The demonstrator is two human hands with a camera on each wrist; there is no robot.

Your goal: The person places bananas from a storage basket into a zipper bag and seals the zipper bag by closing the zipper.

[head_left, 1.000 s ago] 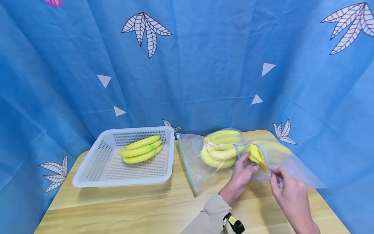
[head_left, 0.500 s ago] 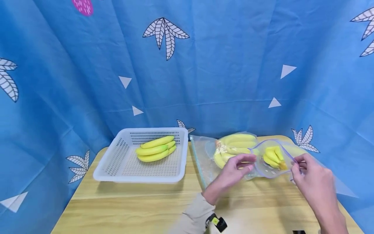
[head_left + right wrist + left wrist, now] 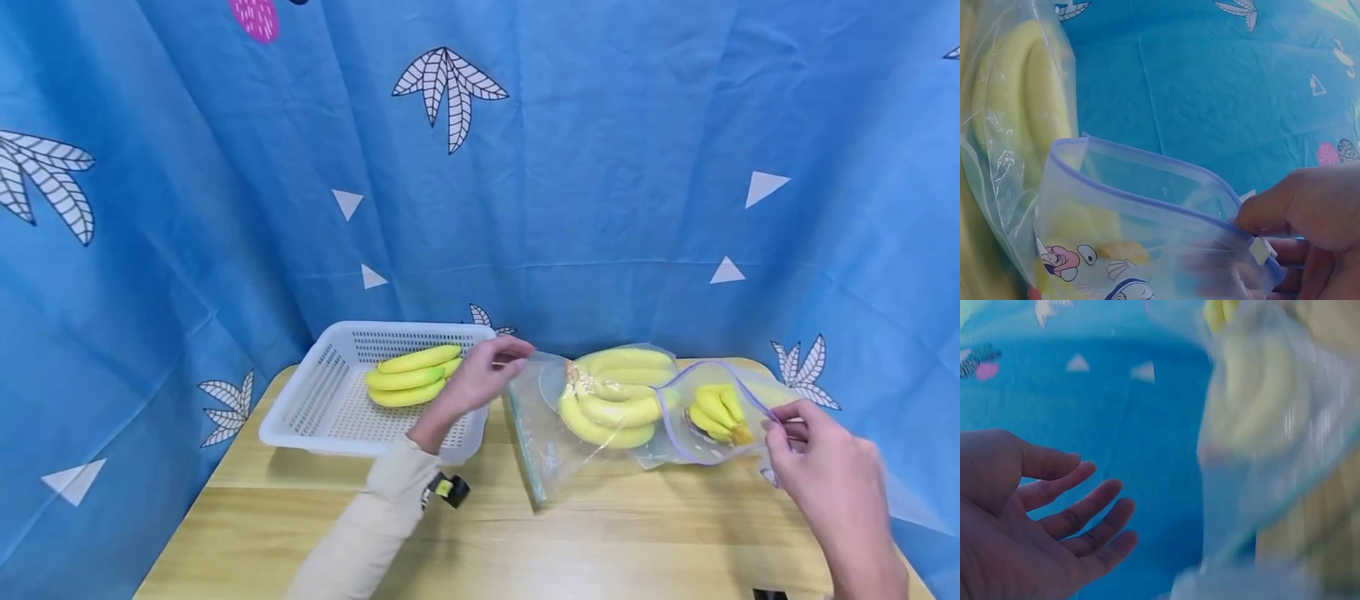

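Observation:
My left hand (image 3: 480, 379) is over the right side of a white plastic basket (image 3: 303, 400), its fingers loosely bent and nothing in them. In the left wrist view the fingers are spread apart. A bunch of bananas (image 3: 405, 379) lies in the basket, partly behind this hand. My right hand (image 3: 828, 471) pinches the rim of a clear zip bag (image 3: 1154, 187) beside its white slider (image 3: 1261, 250). The bag's purple-edged mouth gapes, and yellow bananas (image 3: 716, 408) show inside. Cartoon prints mark its side.
Left of the held bag, another clear zip bag (image 3: 540, 412) with a teal edge lies on the wooden table (image 3: 570, 533), with a bunch of bananas (image 3: 615, 408) in it. A blue patterned curtain (image 3: 585, 167) hangs behind the table.
My left hand has left the bananas at the purple-edged bag's mouth and moved left to the basket. The right hand keeps the bag's rim. The head view has turned left.

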